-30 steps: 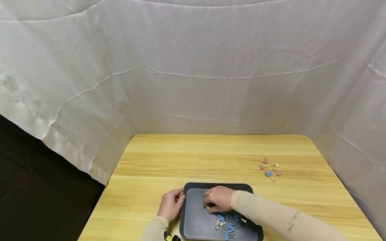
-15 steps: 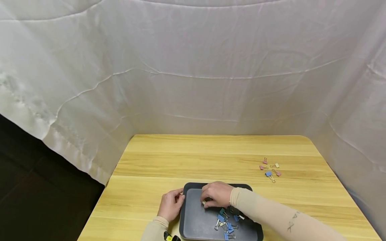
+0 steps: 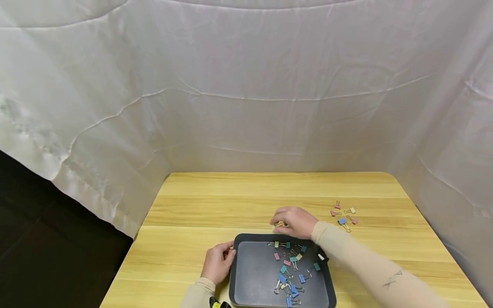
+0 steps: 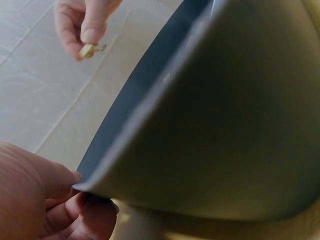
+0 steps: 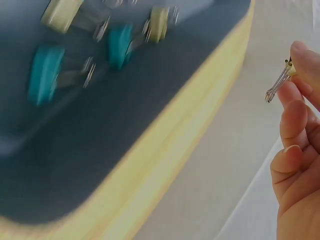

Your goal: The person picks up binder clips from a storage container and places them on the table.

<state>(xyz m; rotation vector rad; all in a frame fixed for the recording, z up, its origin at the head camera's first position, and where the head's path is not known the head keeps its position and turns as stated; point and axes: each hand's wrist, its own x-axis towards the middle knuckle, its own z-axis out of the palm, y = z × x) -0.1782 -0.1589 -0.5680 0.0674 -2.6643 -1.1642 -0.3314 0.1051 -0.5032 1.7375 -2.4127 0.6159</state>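
My right hand (image 3: 295, 222) is just past the far rim of the dark tray (image 3: 248, 276), pinching a small yellow binder clip (image 4: 87, 50) between thumb and fingertips. The clip's wire handles (image 5: 276, 89) stick out from the grip in the right wrist view. At the tray's left side, my left hand (image 3: 218, 262) grips the rim, thumb on top and fingers beneath, as the left wrist view shows. Inside the tray lie several binder clips, among them a teal clip (image 5: 46, 75), a blue clip (image 3: 282, 278) and a pink clip (image 3: 277, 256).
On the wooden table (image 3: 192, 205), right of and beyond the tray, sits a small group of clips: several pink ones, a yellow clip (image 3: 352, 210) and a blue clip (image 3: 342, 222). A pale curtain (image 3: 246, 128) hangs behind and beside the table.
My right hand has risen out of the tray with the yellow binder clip and moved away over the far rim, uncovering more clips. The left hand stays on the rim.
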